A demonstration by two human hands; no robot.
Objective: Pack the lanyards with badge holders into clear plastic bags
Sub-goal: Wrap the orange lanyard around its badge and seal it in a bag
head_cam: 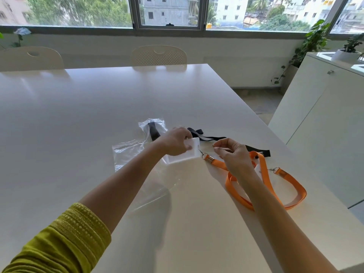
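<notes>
- Already packed, by the look of it: 1 black lanyard (153,131) inside a crumpled clear bag (151,125) at the far side of the work area.
- Held by the left hand (174,141), fingers curled over its top edge: a white badge holder (183,154), clipped by a metal hook (201,153) to an orange lanyard (236,186).
- Raised just above that clip: the right hand (232,154), thumb and forefinger pressed together in a pinch; on what exactly, impossible to tell, maybe on a thin edge of plastic.
- Spread flat on the white table (98,115), partly under the left forearm: at least 1 more clear plastic bag (128,154), with nothing in it yet.
- Lying loose beside the right arm: a second orange lanyard (291,186) with its own hook, the 2 orange straps crossing each other.
- Behind the hands: another black lanyard (216,138), stretched on the table and not bagged.
- Judged as early in the task: roughly 1 set done, about 3 left.
- Probably in hand at this moment: preparing the orange set with the holder for the flat bag.
</notes>
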